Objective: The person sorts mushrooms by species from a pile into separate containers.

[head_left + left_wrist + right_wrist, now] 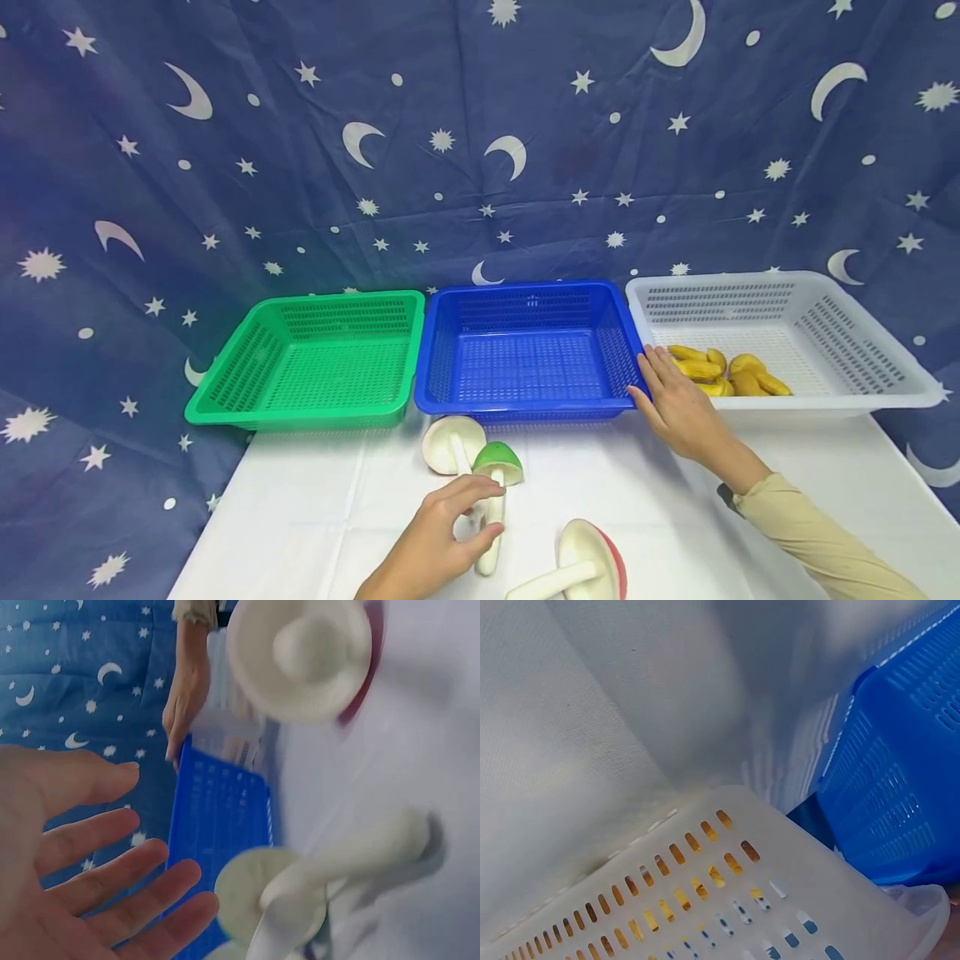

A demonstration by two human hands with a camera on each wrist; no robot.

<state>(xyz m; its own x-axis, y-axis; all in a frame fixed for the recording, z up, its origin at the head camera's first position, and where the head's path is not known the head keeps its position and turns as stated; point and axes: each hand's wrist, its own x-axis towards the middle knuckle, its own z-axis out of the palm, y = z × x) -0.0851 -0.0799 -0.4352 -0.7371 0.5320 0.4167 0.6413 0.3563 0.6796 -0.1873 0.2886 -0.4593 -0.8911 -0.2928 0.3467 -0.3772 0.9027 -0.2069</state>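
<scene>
My left hand (435, 537) hovers over the table with its fingers apart and slightly bent, holding nothing. Just beyond its fingertips lies a toy mushroom with a green cap (498, 460) and a long white stem. Beside it rests a pale mushroom (453, 444), partly hidden by that hand. A red-capped mushroom (588, 557) lies on its side nearer the front. My right hand (678, 408) rests, fingers extended, where the rims of the blue basket (525, 407) and the white basket (840, 402) meet. In the left wrist view, the left palm (82, 862) is spread wide.
Several yellow banana-like pieces (701, 369) and darker yellow ones (750, 379) sit in the white basket's left part. A green basket (300, 417) stands left of the blue one. Behind hangs a dark blue cloth (450, 108) with moons and stars. White cloth (300, 500) covers the table.
</scene>
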